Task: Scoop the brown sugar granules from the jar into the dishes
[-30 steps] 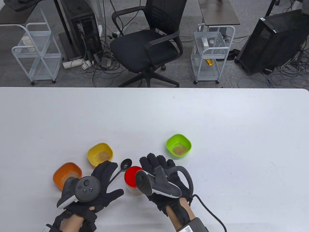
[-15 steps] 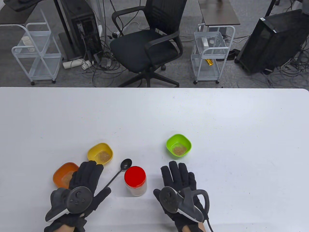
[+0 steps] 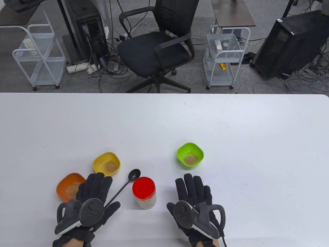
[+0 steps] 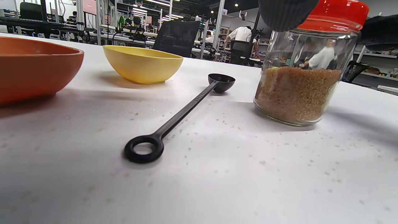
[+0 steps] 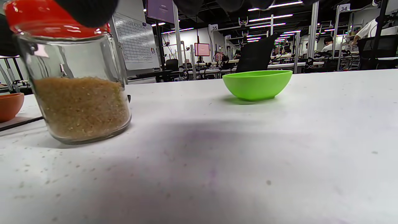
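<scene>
A glass jar [image 3: 144, 192] with a red lid [image 4: 339, 14] stands closed, about half full of brown sugar [image 5: 81, 105]. A black scoop [image 3: 125, 184] lies left of the jar [image 4: 298, 90], bowl end away from me, ring end [image 4: 143, 149] near my left hand. The orange dish [image 3: 69, 186], yellow dish [image 3: 106, 163] and green dish [image 3: 190, 155] each hold some sugar. My left hand [image 3: 95, 186] lies flat between the orange dish [image 4: 31, 70] and the scoop [image 4: 183, 113], holding nothing. My right hand [image 3: 192, 187] lies flat to the right of the jar [image 5: 74, 81], empty.
The white table [image 3: 231, 128] stretches far back and to the right. Fine grains speckle the tabletop [image 4: 236, 149] around the jar. Beyond the far edge stand an office chair [image 3: 156, 49], wire carts [image 3: 222, 56] and computer towers [image 3: 288, 43].
A second ago my right hand was over the jar lid and my left near the scoop; both have pulled back toward me and now lie flat on the table.
</scene>
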### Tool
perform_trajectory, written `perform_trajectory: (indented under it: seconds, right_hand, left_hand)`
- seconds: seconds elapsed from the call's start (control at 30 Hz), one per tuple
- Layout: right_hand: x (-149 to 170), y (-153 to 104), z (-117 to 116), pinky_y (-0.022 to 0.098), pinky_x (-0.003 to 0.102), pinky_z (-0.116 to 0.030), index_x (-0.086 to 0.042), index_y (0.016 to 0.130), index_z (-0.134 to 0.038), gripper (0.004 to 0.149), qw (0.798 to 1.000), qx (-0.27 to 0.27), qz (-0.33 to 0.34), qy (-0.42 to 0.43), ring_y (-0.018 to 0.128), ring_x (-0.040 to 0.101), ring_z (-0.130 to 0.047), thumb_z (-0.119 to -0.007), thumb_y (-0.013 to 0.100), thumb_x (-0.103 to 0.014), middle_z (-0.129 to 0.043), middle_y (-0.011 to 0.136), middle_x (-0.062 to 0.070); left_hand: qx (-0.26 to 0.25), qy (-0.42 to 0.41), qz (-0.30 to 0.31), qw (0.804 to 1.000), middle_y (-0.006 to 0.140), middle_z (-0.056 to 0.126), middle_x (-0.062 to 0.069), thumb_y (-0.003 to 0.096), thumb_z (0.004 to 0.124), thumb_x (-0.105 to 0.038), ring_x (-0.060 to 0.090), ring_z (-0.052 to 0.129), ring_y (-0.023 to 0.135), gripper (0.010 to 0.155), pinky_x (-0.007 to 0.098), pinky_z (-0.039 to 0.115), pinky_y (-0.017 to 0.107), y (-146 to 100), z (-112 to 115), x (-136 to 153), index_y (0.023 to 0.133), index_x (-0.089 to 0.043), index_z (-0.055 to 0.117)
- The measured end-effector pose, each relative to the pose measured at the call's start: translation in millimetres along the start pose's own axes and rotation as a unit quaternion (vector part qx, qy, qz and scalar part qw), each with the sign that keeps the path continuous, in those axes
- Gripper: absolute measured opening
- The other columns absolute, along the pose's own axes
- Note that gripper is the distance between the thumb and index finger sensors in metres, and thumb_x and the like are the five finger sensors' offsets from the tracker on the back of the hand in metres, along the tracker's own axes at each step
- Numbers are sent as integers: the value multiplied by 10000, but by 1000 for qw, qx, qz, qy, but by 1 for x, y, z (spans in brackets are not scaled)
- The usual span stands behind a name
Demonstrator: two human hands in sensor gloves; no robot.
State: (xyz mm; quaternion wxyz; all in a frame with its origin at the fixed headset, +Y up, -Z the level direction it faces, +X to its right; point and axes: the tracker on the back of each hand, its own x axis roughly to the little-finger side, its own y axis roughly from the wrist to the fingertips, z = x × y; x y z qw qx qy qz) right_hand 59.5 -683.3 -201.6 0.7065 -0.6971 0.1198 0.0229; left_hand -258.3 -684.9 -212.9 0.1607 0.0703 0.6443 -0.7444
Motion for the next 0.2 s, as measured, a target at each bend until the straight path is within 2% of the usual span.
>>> perform_trajectory:
  seconds: [0.2]
  right_hand:
    - [-2, 0, -1, 748, 721, -386, -118, 1148, -339, 828, 1000, -7, 1, -5, 1089, 540, -301, -597, 520, -591, -267, 1242, 198]
  left_hand:
    - [11, 4, 3, 1000, 1272, 158, 251, 599, 656, -619, 523, 198, 1195, 926, 694, 325, 811, 1, 1, -2, 1213, -108, 187]
